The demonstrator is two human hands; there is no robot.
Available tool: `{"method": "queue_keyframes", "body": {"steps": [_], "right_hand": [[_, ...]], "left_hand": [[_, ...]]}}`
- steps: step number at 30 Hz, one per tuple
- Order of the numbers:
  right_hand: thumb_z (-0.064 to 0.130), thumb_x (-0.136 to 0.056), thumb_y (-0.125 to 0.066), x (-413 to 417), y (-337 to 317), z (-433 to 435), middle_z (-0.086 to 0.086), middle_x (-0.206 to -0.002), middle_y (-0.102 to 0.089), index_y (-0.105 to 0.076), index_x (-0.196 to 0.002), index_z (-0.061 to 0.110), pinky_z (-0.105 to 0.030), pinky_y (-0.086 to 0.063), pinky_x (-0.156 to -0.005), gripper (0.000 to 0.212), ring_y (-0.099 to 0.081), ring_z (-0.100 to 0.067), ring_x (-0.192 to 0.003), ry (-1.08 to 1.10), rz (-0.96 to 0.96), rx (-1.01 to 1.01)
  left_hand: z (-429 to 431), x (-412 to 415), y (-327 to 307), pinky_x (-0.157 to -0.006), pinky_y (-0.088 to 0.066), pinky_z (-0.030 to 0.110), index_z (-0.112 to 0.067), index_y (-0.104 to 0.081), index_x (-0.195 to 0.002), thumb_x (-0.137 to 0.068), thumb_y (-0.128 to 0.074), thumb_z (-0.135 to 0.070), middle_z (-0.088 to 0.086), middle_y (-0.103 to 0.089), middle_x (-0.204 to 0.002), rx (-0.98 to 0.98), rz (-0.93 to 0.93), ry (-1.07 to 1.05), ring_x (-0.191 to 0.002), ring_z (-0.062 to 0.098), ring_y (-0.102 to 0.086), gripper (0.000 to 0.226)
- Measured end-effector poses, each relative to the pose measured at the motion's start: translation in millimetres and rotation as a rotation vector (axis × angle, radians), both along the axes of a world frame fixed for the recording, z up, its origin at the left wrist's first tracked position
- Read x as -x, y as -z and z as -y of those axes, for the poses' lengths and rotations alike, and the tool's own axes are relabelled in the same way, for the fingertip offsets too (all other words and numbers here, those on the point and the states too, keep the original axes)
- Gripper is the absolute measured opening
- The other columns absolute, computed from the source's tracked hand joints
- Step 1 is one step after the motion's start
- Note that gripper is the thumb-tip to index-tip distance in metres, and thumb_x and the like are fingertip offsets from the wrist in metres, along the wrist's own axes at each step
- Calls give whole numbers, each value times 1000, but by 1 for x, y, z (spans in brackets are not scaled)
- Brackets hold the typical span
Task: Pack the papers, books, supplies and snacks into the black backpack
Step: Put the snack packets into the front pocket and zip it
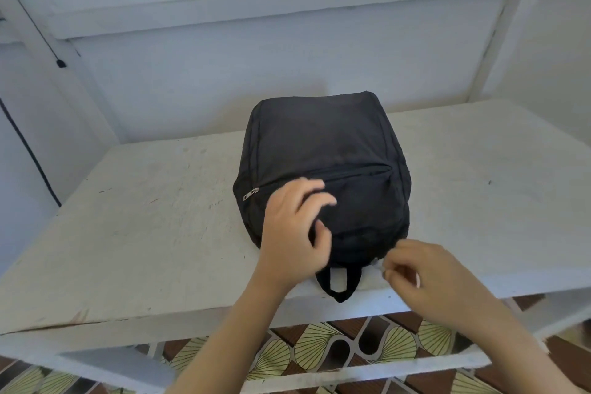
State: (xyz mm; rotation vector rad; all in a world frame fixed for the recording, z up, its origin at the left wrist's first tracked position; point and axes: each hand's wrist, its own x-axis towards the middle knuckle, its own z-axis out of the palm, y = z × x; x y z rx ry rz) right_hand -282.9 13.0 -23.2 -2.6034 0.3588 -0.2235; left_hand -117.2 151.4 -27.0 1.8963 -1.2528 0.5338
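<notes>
The black backpack (pixel 326 150) lies flat on the white table (pixel 153 221), its top handle loop (pixel 339 285) hanging over the near edge. A silver zipper pull (pixel 250 194) shows on its left side. My left hand (pixel 294 233) rests on the near left part of the bag, thumb and fingers curved against the fabric. My right hand (pixel 425 275) is at the bag's near right corner, fingertips pinched together on a small zipper pull. No papers, books, supplies or snacks are in view.
The table stands against a pale wall with shelf boards (pixel 287 9) above. A black cord (pixel 60 62) hangs at the upper left. Patterned floor tiles (pixel 319 349) show below the table's front rail.
</notes>
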Motion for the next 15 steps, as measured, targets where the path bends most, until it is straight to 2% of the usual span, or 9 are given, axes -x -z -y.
{"method": "queue_keyframes", "body": {"steps": [2,4,8,10,11,13,15], "right_hand": [[23,-84,-57,-4,-2,-7,8,-66,-51,-57,-65,23,-21,-40,-56,19,-50,-8,-64,-26,1,-5],[24,-83,-56,-8,-5,-7,6,-66,-51,-57,-65,22,-22,-40,-57,18,-50,-9,-66,-10,26,-34],[30,-82,-55,-14,-8,-11,7,-64,-46,-49,-62,26,-19,-36,-54,21,-46,-11,-61,-51,40,53],[32,-83,-54,-16,-9,-14,11,-64,-42,-40,-61,35,-15,-33,-53,27,-44,-7,-59,-78,35,127],[34,-84,-53,-16,-10,-14,14,-65,-42,-40,-63,36,-13,-33,-53,25,-44,-5,-60,-86,51,142],[38,-83,-49,-17,-10,-11,19,-71,-49,-55,-74,36,-11,-37,-56,10,-50,-3,-68,-76,98,106],[38,-79,-45,-17,-7,-5,20,-86,-57,-64,-92,32,-11,-43,-66,24,-53,-2,-80,-40,218,51]], "left_hand": [[-4,18,3,-77,-40,32,-12,-62,-81,-59,-63,-9,2,-56,-89,-25,102,119,-88,17,-51,22],[-5,32,12,-66,-36,32,-13,-56,-74,-57,-65,-17,-1,-50,-78,-142,165,190,-75,16,-44,20],[6,39,31,-60,-28,27,-17,-49,-70,-75,-59,-37,-5,-44,-66,-246,208,103,-65,12,-36,22],[13,36,35,-58,-25,26,-18,-50,-68,-81,-53,-35,-5,-44,-60,-242,247,38,-61,12,-35,22],[16,35,37,-58,-24,26,-18,-51,-68,-83,-50,-32,-5,-44,-58,-249,263,19,-60,13,-34,20],[17,33,41,-60,-21,24,-19,-55,-71,-87,-47,-28,-6,-47,-57,-280,257,-13,-60,12,-35,20],[15,34,44,-61,-20,24,-19,-58,-73,-90,-46,-30,-6,-49,-58,-308,212,-31,-60,12,-36,23]]}}
